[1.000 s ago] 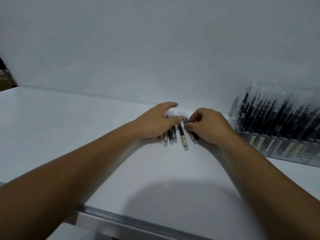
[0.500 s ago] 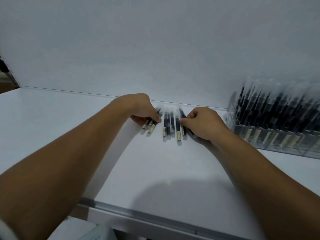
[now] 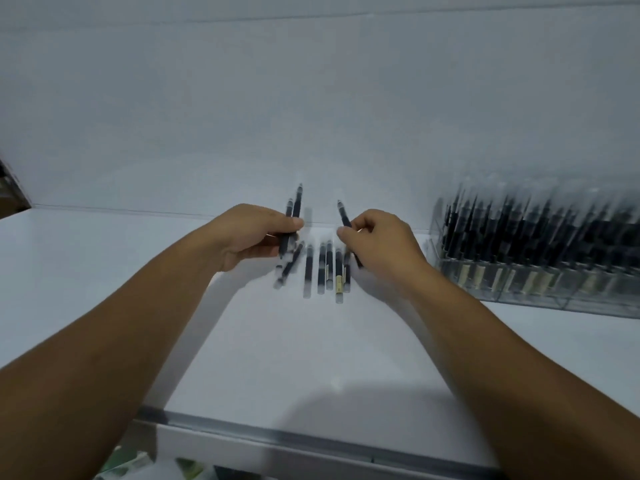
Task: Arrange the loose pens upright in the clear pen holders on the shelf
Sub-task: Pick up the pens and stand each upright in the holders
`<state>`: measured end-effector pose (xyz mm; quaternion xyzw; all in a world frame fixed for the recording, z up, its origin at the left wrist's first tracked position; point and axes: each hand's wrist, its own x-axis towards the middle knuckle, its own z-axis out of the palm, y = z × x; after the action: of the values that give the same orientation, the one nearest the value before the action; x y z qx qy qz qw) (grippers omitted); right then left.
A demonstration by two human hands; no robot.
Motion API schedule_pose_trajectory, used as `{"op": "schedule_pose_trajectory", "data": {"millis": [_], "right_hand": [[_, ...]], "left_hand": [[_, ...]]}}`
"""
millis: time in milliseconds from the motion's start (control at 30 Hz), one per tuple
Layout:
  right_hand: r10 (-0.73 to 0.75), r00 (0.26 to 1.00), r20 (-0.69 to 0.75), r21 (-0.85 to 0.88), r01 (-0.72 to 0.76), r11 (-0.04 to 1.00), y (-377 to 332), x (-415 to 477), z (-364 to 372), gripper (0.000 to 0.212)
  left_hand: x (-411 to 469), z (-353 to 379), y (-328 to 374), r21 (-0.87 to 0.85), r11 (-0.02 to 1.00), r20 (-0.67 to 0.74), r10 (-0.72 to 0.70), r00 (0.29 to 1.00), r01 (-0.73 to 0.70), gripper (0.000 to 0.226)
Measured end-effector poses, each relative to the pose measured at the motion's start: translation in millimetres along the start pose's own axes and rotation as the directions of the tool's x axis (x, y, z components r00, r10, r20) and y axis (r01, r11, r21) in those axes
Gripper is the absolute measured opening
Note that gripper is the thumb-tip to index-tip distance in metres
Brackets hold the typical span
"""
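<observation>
Several loose dark pens (image 3: 322, 268) with clear caps lie side by side on the white shelf (image 3: 311, 358), pointing away from me. My left hand (image 3: 254, 233) is lifted just above their left end, closed on two pens (image 3: 293, 211) held nearly upright. Right of the row, my right hand (image 3: 377, 242) pinches one pen (image 3: 343, 213), tilted with its tip up and to the left. At the far right stands the clear pen holder (image 3: 540, 282), packed with upright dark pens.
A white back wall (image 3: 311, 116) rises directly behind the pens. The shelf's metal front edge (image 3: 277, 434) runs across the bottom, with blurred items below it. A dark object shows at the far left edge (image 3: 8, 181).
Both hands were flat on the pens lying on the shelf. Now each has risen off the shelf, the left with two pens, the right with one.
</observation>
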<state>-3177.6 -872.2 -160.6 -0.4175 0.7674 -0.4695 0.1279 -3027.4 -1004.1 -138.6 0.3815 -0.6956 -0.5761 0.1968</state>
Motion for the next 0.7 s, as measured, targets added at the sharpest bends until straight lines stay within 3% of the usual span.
{"op": "schedule_pose_trajectory", "data": {"millis": [167, 367, 533, 700], "right_hand": [[-0.098, 0.995, -0.02, 0.048, 0.098, 0.994, -22, -17, -27, 0.017], [-0.187, 0.975, -0.123, 0.082, 0.198, 0.977, -13, -53, -95, 0.01], [-0.171, 0.933, -0.316, 0.074, 0.204, 0.976, 17, -76, -157, 0.009], [-0.119, 0.883, -0.454, 0.059, 0.163, 0.985, 46, -87, -205, 0.011]], "left_hand": [[-27, 30, 17, -0.108, 0.965, -0.042, 0.236, 0.971, -0.24, 0.022], [-54, 101, 36, -0.323, 0.835, -0.118, 0.431, 0.894, -0.445, 0.017], [-64, 174, 51, -0.398, 0.764, -0.034, 0.54, 0.841, -0.508, 0.009], [-66, 229, 50, -0.452, 0.741, 0.015, 0.563, 0.827, -0.496, 0.008]]}}
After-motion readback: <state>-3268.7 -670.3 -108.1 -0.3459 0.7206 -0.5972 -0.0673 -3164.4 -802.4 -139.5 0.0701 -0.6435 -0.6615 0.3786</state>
